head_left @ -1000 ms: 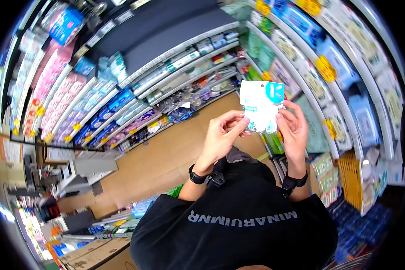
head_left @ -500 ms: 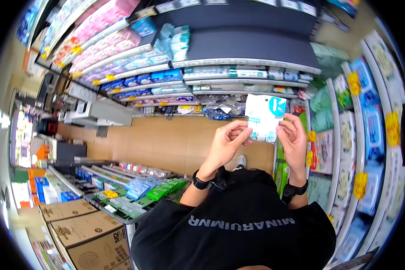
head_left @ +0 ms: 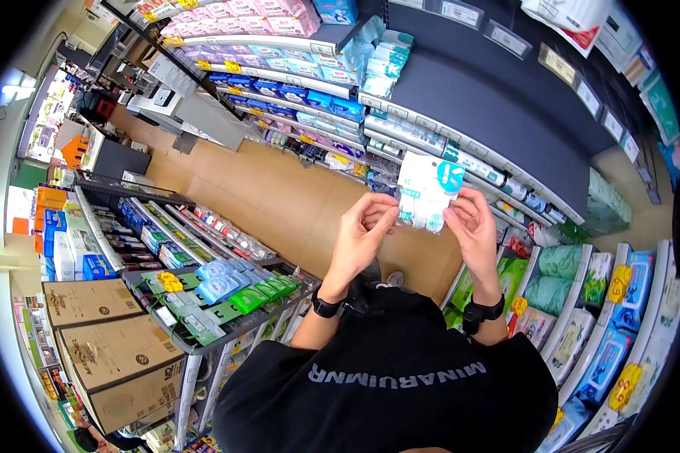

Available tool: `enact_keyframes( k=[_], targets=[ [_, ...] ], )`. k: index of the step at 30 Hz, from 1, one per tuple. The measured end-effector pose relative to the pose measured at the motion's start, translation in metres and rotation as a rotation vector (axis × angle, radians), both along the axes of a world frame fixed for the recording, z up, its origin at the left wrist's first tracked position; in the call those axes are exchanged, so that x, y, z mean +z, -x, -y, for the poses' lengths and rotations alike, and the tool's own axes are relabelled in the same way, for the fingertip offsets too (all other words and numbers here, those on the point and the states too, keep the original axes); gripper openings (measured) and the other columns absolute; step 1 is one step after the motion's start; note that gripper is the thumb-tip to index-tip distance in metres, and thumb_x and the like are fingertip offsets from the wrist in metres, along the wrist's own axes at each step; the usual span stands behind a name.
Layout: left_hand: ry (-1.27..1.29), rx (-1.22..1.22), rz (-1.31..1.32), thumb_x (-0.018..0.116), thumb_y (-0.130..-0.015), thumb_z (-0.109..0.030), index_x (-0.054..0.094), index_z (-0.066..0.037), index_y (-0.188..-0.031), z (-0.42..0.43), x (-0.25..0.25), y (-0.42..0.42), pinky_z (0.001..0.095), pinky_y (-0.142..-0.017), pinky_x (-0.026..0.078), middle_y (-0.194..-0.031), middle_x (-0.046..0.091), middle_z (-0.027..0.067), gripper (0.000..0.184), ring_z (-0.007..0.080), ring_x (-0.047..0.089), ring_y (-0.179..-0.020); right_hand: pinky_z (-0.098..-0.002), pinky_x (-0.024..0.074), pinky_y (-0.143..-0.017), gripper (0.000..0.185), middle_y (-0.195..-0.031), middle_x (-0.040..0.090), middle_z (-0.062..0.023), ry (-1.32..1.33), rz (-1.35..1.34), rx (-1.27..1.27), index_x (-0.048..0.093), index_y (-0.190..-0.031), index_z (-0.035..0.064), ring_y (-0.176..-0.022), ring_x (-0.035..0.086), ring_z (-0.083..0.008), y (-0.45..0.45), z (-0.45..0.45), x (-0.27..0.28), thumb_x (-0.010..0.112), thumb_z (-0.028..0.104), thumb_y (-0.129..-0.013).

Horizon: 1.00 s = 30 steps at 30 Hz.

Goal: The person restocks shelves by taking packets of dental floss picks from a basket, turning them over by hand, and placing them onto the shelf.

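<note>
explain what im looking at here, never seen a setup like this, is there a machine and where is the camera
There is no machine, just a person's bare hands: the left hand and the right hand. The camera is worn on the head, looking forward and down, so the black shirt fills the bottom of the view. Both hands hold a white and teal packet in front of the body, with the fingers at its lower part. On the rack to the left lie light blue packs and green packs, with cardboard boxes beside it. Ahead, a dark shelf carries teal and white packs.
</note>
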<state>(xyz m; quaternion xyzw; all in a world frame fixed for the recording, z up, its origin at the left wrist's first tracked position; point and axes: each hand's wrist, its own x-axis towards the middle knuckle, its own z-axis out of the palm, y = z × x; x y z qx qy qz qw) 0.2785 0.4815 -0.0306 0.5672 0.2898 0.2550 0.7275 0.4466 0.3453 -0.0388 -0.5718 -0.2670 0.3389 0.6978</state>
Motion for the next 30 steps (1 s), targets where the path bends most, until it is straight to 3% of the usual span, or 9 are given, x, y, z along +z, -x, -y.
enact_keyframes(
  k=[7, 12, 14, 15, 18, 19, 22, 27, 30],
  targets=[
    [-0.224, -0.122, -0.063, 0.068, -0.095, -0.010, 0.064, -0.001, -0.110, -0.087, -0.015, -0.062, 0.0208, -0.067, 0.048, -0.090, 0.068, 0.0018, 0.018, 0.0058, 0.060, -0.074, -0.0250, 0.0527, -0.076, 0.029, -0.104, 0.065, -0.0077, 0.019, 0.039, -0.061, 0.050, -0.121, 0.0001, -0.089, 0.065, -0.0118, -0.056, -0.065, -0.017, 0.065, 0.002, -0.096],
    [-0.307, -0.179, -0.118, 0.069, -0.095, -0.016, 0.066, -0.001, -0.112, -0.157, -0.027, -0.114, 0.0227, -0.065, 0.047, -0.091, 0.069, 0.0026, 0.023, 0.0069, 0.061, -0.072, -0.0254, 0.0529, -0.076, 0.026, -0.104, 0.066, -0.0092, 0.069, 0.052, -0.155, 0.050, -0.117, 0.0000, -0.089, 0.066, -0.0126, -0.094, -0.124, -0.016, 0.065, 0.002, -0.095],
    [-0.447, -0.128, -0.159, 0.068, -0.095, -0.023, 0.065, -0.001, -0.114, -0.182, -0.038, -0.130, 0.0264, -0.066, 0.049, -0.093, 0.071, 0.0065, 0.029, 0.0110, 0.065, -0.076, -0.0256, 0.0538, -0.076, 0.025, -0.102, 0.067, -0.0103, 0.000, 0.105, -0.155, 0.050, -0.115, -0.0008, -0.089, 0.066, -0.0130, -0.115, -0.148, -0.027, 0.065, 0.002, -0.095],
    [-0.450, -0.154, -0.211, 0.068, -0.096, -0.029, 0.064, 0.001, -0.116, -0.196, -0.047, -0.136, 0.0308, -0.072, 0.052, -0.099, 0.071, 0.0116, 0.036, 0.0174, 0.067, -0.084, -0.0263, 0.0545, -0.076, 0.026, -0.101, 0.068, -0.0112, -0.003, 0.105, -0.182, 0.050, -0.115, -0.0015, -0.089, 0.067, -0.0134, -0.125, -0.159, -0.034, 0.066, 0.003, -0.095],
    [-0.437, -0.197, -0.226, 0.067, -0.096, -0.030, 0.063, 0.002, -0.119, -0.231, -0.073, -0.155, 0.0332, -0.077, 0.052, -0.106, 0.070, 0.0141, 0.040, 0.0212, 0.067, -0.093, -0.0269, 0.0548, -0.075, 0.027, -0.101, 0.069, -0.0121, -0.003, 0.127, -0.231, 0.050, -0.115, -0.0019, -0.088, 0.067, -0.0140, -0.148, -0.197, -0.050, 0.066, 0.004, -0.095],
    [-0.408, -0.224, -0.259, 0.067, -0.096, -0.032, 0.061, 0.003, -0.124, -0.240, -0.080, -0.160, 0.0350, -0.082, 0.052, -0.115, 0.068, 0.0159, 0.045, 0.0253, 0.066, -0.103, -0.0265, 0.0544, -0.074, 0.028, -0.101, 0.069, -0.0127, -0.004, 0.113, -0.247, 0.050, -0.115, -0.0024, -0.086, 0.068, -0.0148, -0.155, -0.209, -0.055, 0.067, 0.004, -0.094],
    [-0.435, -0.215, -0.295, 0.068, -0.093, -0.030, 0.060, 0.003, -0.123, -0.260, -0.096, -0.173, 0.0401, -0.088, 0.053, -0.117, 0.067, 0.0207, 0.045, 0.0311, 0.067, -0.105, -0.0260, 0.0543, -0.074, 0.028, -0.100, 0.069, -0.0130, 0.020, 0.143, -0.291, 0.051, -0.114, -0.0026, -0.085, 0.068, -0.0153, -0.182, -0.248, -0.079, 0.067, 0.004, -0.093],
    [-0.577, -0.193, -0.309, 0.069, -0.092, -0.032, 0.055, 0.006, -0.128, -0.286, -0.120, -0.191, 0.0427, -0.106, 0.042, -0.133, 0.054, 0.0271, 0.054, 0.0418, 0.051, -0.127, -0.0281, 0.0538, -0.075, 0.029, -0.100, 0.070, -0.0123, 0.032, 0.196, -0.369, 0.052, -0.114, -0.0025, -0.084, 0.068, -0.0154, -0.222, -0.301, -0.108, 0.068, 0.010, -0.093],
    [-0.645, -0.208, -0.336, 0.069, -0.092, -0.032, 0.055, 0.006, -0.128, -0.295, -0.127, -0.197, 0.0428, -0.107, 0.041, -0.137, 0.052, 0.0273, 0.054, 0.0413, 0.049, -0.130, -0.0283, 0.0542, -0.075, 0.029, -0.101, 0.070, -0.0129, 0.057, 0.187, -0.400, 0.052, -0.115, -0.0030, -0.085, 0.069, -0.0170, -0.235, -0.324, -0.112, 0.068, 0.009, -0.094]
  ],
)
